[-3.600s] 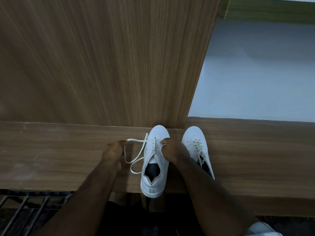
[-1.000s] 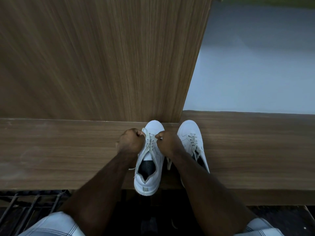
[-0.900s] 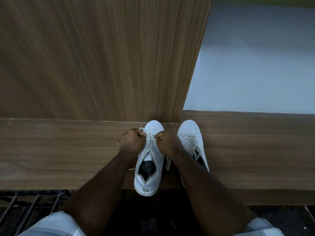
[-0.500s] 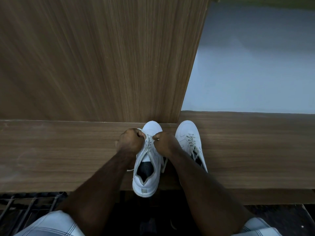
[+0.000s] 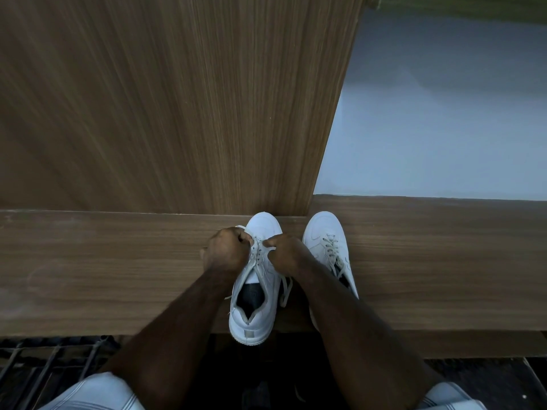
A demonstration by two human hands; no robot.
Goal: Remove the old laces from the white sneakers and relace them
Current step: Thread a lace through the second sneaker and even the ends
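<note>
A wood-grain table (image 5: 103, 270) is running across the middle of the frame, and a tall panel (image 5: 165, 99) of the same brown wood is standing upright on its far edge, filling the upper left and centre. To the upper right, a pale bluish-white wall (image 5: 444, 128) is showing, with a green strip (image 5: 473, 7) along the very top right corner. In the lower left, below the table's near edge, dark metal bars (image 5: 44, 359) are lying over a dark floor. The light is dim throughout.

You are working on the left sneaker (image 5: 256, 291), which is sitting at the lower centre with its toe touching the panel and its heel hanging just over the table's near edge. Your left hand (image 5: 226, 251) is curling its fingers and pinching the lace (image 5: 257, 255) on the left side of the eyelets; your right hand (image 5: 284, 251) is pinching the lace on the right side, fingers curled too. A loose lace end is trailing down the shoe's right side onto the table.

The right sneaker (image 5: 327, 244) is lying just beside it, fully laced, partly hidden by your right forearm.

No brand mark or writing is readable on either shoe; a plain grey tab is showing on the left sneaker's heel. Light striped fabric (image 5: 97, 392) is covering your knees at the bottom corners.
</note>
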